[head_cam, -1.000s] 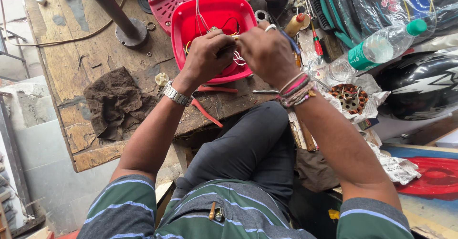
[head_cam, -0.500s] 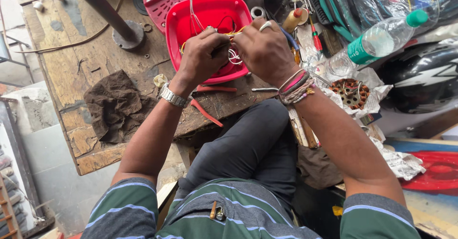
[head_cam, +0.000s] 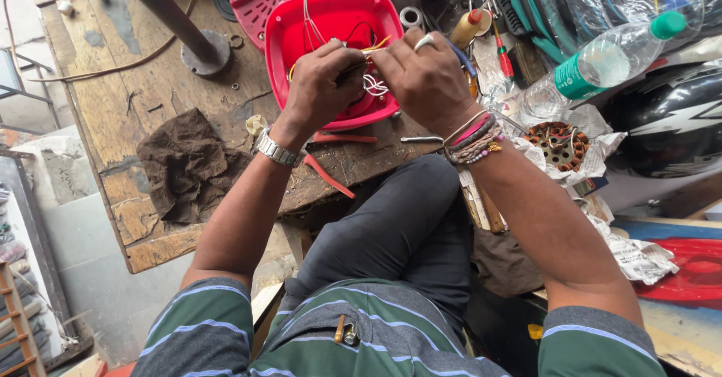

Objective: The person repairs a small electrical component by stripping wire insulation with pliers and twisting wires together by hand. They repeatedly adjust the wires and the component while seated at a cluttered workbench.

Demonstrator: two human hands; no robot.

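Head view. The left hand [head_cam: 325, 84] and right hand [head_cam: 423, 76] meet fingertip to fingertip over a red plastic housing [head_cam: 331, 24], pinching a bundle of thin wires [head_cam: 374, 85] between them. A metal wristwatch [head_cam: 276, 150] sits on the left wrist; bead bracelets [head_cam: 472, 138] on the right. Below the left hand lie red-handled pliers [head_cam: 331, 168] on the wooden tabletop [head_cam: 113, 99]; farther left, a brown rag [head_cam: 184, 166]. Right of the right hand: a clear plastic bottle [head_cam: 602, 65] and a copper-wound stator [head_cam: 560, 144].

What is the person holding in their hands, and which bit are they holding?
Both the left hand and right hand pinch thin wires near their ends, above the red plastic housing. Exactly which strands each finger grips is too small to tell.
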